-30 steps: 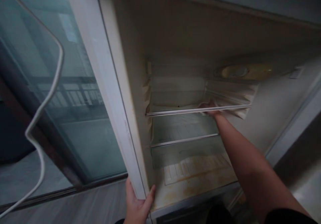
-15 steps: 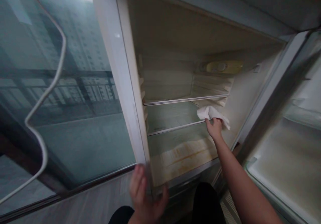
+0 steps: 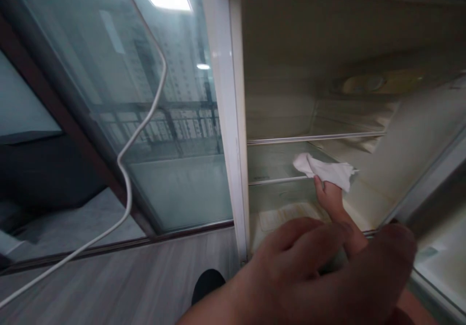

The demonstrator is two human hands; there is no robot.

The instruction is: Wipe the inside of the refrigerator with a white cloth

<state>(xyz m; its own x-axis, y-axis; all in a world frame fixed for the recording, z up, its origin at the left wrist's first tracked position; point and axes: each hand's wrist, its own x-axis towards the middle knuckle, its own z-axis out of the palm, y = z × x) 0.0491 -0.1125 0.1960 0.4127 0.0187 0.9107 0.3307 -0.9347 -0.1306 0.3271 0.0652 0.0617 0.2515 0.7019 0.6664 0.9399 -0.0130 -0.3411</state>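
A white cloth [image 3: 329, 170] is gripped by my right hand [image 3: 330, 198] inside the open fridge, at the front edge of the lower glass shelf [image 3: 278, 181]. The cloth hangs over the backs of the fingers. Close to the camera, my left hand [image 3: 313, 267] crosses in front of my right forearm. Its fingers are curled and blurred, and whether it holds anything cannot be made out. Stained patches mark the fridge's bottom surface [image 3: 271, 218], partly hidden behind my left hand.
Above is another glass shelf [image 3: 316, 138], with a yellowish panel [image 3: 382, 82] on the back right. The open fridge door [image 3: 444, 247] stands at the right. On the left, a white cable [image 3: 127, 184] hangs before a glass sliding door [image 3: 182, 189].
My left hand has risen from the fridge's lower left edge and moved right, close to the camera. The view has swung left. My right hand still holds the cloth, which is now more spread out.
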